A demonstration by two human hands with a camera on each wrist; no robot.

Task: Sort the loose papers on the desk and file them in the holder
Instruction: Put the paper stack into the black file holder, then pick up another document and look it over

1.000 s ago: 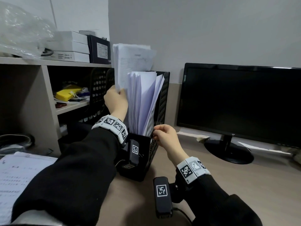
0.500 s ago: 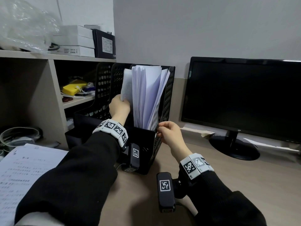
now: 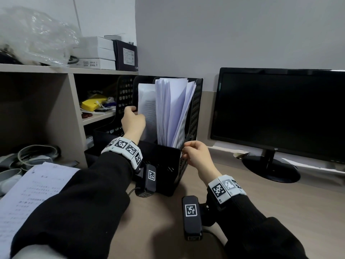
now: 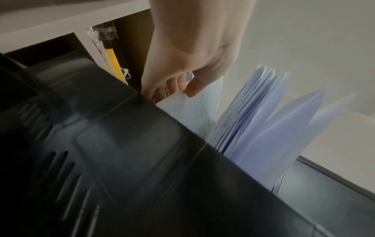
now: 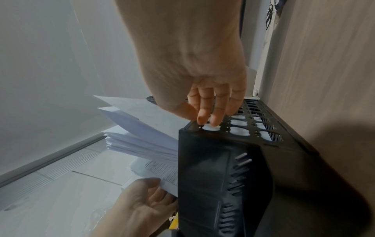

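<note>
A black perforated file holder (image 3: 168, 171) stands on the desk with a fanned stack of white sheets (image 3: 171, 109) in its right compartment. My left hand (image 3: 133, 122) pinches a printed sheet (image 3: 147, 105) that stands in the compartment left of that stack; in the left wrist view the thumb and fingers of my left hand (image 4: 182, 86) clamp the printed sheet (image 4: 194, 109) by its edge. My right hand (image 3: 195, 153) holds the holder's front right corner, and in the right wrist view the fingertips (image 5: 209, 118) press on the mesh side wall of the holder (image 5: 205, 160).
More printed pages (image 3: 28, 199) lie on the desk at the lower left. A black monitor (image 3: 280, 113) stands to the right on its base (image 3: 270, 170). A shelf unit (image 3: 74, 113) with boxes, a plastic bag and a yellow item stands to the left, behind the holder.
My left hand has lowered the printed sheet from well above the holder down into the compartment. My right hand has stayed on the holder's corner.
</note>
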